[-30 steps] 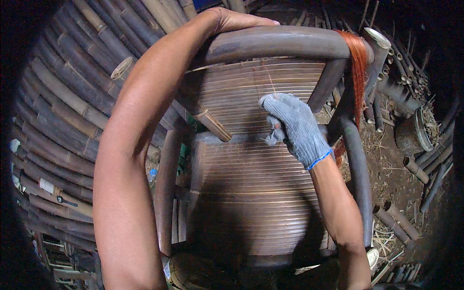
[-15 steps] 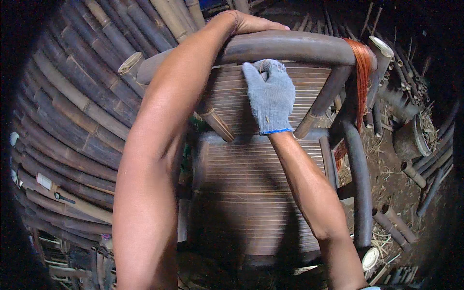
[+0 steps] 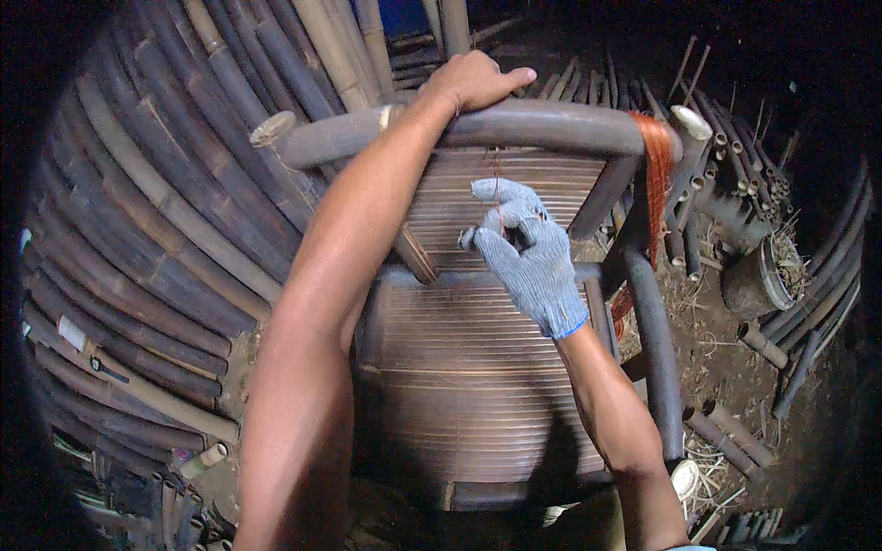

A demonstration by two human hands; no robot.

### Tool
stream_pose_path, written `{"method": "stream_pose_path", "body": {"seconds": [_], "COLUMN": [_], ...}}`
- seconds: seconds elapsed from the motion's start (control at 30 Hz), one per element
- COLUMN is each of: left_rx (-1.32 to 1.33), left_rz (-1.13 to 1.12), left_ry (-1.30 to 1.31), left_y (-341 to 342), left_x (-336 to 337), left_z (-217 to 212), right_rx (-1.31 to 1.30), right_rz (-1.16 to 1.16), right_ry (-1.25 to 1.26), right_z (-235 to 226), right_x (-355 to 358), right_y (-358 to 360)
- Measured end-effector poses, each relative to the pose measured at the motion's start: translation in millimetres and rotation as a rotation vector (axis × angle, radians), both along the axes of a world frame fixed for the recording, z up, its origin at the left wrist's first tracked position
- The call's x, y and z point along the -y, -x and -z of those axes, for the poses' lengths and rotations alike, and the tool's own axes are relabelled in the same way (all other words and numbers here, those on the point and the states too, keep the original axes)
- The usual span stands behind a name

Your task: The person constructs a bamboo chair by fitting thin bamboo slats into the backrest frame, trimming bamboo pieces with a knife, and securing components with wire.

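My bare left hand lies over the thick bamboo top rail of a chair, its thumb stretched to the right and its other fingers curled over the far side, partly hidden. My right hand, in a grey knit glove with a blue cuff edge, hovers before the slatted backrest. Thumb and forefinger are apart, the other fingers bent. A thin reddish strand hangs from the rail and runs past the gloved forefinger. A bundle of orange-brown strands drapes over the rail's right end.
Long dark bamboo poles fill the left side. The slatted seat and a curved armrest lie nearer me. A bucket of scraps, cut bamboo pieces and shavings are on the ground at right.
My gloved hand has come down and away from just under the rail, and its fingers have spread. The thin strand now shows. My left hand's thumb is lifted more; the view has shifted.
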State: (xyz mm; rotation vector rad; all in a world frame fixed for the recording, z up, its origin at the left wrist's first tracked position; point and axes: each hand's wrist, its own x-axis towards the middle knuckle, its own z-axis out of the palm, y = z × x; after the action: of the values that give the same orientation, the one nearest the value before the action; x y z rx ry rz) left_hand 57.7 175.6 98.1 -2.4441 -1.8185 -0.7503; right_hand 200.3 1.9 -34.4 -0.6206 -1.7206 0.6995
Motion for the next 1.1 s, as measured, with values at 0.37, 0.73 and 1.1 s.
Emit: {"method": "stream_pose_path", "body": {"seconds": [0.37, 0.73, 1.1], "left_rx": [0.310, -0.253, 0.240], "left_rz": [0.172, 0.764, 1.471], "left_ry": [-0.568, -0.170, -0.039], "left_y": [16, -58, -133], "left_x": [108, 204, 385], "left_z": [27, 143, 213], "right_rx": [0.575, 0.326, 0.521], "right_rz": [0.370, 0.742, 0.803], "right_ry": [-0.111, 0.792, 0.452], "right_z": [-19, 17, -35], "right_x": [114, 281, 148], "right_y": [-106, -440, -306]}}
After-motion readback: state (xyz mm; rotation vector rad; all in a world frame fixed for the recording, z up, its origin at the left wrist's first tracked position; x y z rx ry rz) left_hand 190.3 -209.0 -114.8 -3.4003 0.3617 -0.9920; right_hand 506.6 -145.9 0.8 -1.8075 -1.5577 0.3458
